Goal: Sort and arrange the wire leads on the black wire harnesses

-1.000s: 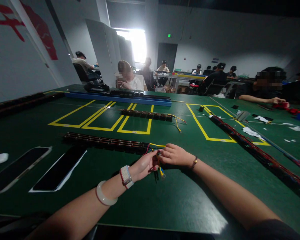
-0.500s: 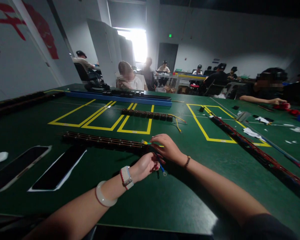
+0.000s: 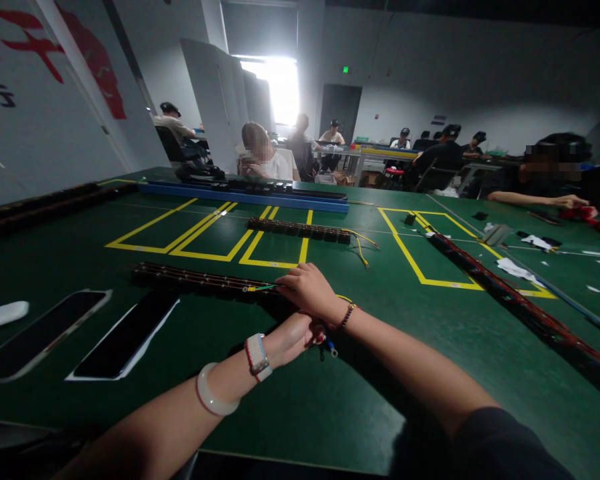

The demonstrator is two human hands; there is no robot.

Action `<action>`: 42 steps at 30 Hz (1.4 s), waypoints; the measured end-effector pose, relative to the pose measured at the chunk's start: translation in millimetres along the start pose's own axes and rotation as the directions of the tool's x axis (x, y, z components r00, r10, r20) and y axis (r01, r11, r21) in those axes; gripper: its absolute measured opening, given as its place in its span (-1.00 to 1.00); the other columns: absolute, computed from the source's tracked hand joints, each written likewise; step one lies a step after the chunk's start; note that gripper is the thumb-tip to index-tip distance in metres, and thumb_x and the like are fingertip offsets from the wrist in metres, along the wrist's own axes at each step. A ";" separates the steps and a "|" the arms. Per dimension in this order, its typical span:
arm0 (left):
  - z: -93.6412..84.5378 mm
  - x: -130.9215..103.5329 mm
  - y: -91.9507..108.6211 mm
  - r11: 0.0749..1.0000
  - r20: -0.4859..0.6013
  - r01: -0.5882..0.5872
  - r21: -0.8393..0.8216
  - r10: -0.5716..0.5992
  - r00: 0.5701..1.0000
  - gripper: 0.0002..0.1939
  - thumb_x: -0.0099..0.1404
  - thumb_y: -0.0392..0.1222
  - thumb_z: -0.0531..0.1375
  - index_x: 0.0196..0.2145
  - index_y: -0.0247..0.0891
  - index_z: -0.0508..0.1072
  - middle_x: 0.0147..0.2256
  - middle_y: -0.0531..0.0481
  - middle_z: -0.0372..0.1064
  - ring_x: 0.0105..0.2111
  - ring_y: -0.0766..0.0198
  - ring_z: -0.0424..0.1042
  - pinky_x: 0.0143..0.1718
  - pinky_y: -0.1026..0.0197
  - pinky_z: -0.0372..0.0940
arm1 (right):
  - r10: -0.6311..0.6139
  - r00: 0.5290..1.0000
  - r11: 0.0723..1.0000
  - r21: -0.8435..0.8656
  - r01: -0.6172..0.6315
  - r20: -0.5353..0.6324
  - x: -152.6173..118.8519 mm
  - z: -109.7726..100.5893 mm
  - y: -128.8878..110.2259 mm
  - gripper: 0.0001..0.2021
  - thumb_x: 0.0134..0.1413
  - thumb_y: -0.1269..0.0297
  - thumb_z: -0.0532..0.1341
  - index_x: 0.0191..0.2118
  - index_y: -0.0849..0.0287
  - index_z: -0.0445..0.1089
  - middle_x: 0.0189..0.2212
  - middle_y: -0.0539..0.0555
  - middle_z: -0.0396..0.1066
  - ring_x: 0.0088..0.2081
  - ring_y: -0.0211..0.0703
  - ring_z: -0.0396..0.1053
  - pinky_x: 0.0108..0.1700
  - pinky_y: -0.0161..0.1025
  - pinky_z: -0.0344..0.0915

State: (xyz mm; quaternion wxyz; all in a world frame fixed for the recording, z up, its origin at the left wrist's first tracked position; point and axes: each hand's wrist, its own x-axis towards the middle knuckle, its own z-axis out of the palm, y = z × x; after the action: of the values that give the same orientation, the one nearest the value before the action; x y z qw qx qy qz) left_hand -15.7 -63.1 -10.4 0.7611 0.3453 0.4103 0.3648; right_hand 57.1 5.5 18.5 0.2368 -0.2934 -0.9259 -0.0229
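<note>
A long dark strip of wired blocks [image 3: 195, 278] lies across the near part of the green table, its right end under my hands. My right hand [image 3: 310, 290] is bent over that end, its fingers closed on a green wire [image 3: 264, 288] with a yellow sleeve and ring terminal pointing left. Below it, my left hand [image 3: 297, 339] is palm up with curled fingers by the strip's end; what it grips is partly hidden. A blue ring terminal [image 3: 333, 349] sticks out to the right of my left fingers. A yellow wire shows behind my right wrist.
Two phones [image 3: 127, 339] [image 3: 45, 333] lie at the left. A shorter wired strip [image 3: 300, 230] rests on yellow tape outlines beyond my hands. A long red-wired bundle [image 3: 510, 293] runs down the right side. Behind is a blue tray [image 3: 245, 195]; people sit around.
My right hand has moved left over the strip, bringing the green wire and its terminal left too. My left hand stays near the strip's end. The view has shifted slightly.
</note>
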 end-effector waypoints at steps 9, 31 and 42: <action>-2.2 -4.1 2.4 0.999 -0.018 0.014 -0.030 -0.014 1.000 -0.87 0.33 -0.33 -0.06 -0.29 -0.34 0.26 -0.41 -0.06 0.38 -0.58 0.45 0.26 -0.51 0.35 0.12 | 0.154 0.987 0.986 0.071 -0.150 -0.045 -50.5 -22.6 36.1 -0.78 0.24 0.23 0.11 -0.12 0.16 0.43 -0.28 0.10 0.44 -0.23 -0.16 0.31 -0.16 -0.22 0.14; -21.9 -15.1 29.0 0.300 0.101 -0.250 0.921 0.436 0.894 -0.71 0.15 -0.18 0.21 -0.68 -0.22 0.29 -0.69 0.04 0.07 -0.51 0.14 0.32 -0.27 0.14 0.18 | 0.310 0.948 0.922 0.221 -0.317 0.069 -85.3 -3.2 69.9 -0.81 0.16 0.19 0.20 -0.33 0.17 0.50 -0.44 0.05 0.44 -0.35 -0.21 0.33 -0.26 -0.27 0.22; -19.3 -25.0 50.9 0.111 0.038 -0.124 0.986 0.573 0.818 -0.76 0.26 -0.06 0.09 -0.49 -0.23 0.34 -0.63 0.02 0.17 -0.54 0.19 0.29 -0.34 0.21 0.13 | 0.291 0.952 0.914 0.267 -0.307 0.096 -84.8 -2.1 71.1 -0.80 0.16 0.18 0.19 -0.32 0.16 0.50 -0.43 0.04 0.45 -0.34 -0.21 0.34 -0.25 -0.27 0.20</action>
State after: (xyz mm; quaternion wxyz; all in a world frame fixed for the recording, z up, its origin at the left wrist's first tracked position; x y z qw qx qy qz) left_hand -56.3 -54.6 32.7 0.1737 0.7557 0.5778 0.2548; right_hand 158.1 18.7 -24.8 0.2511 -0.3958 -0.8701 0.1522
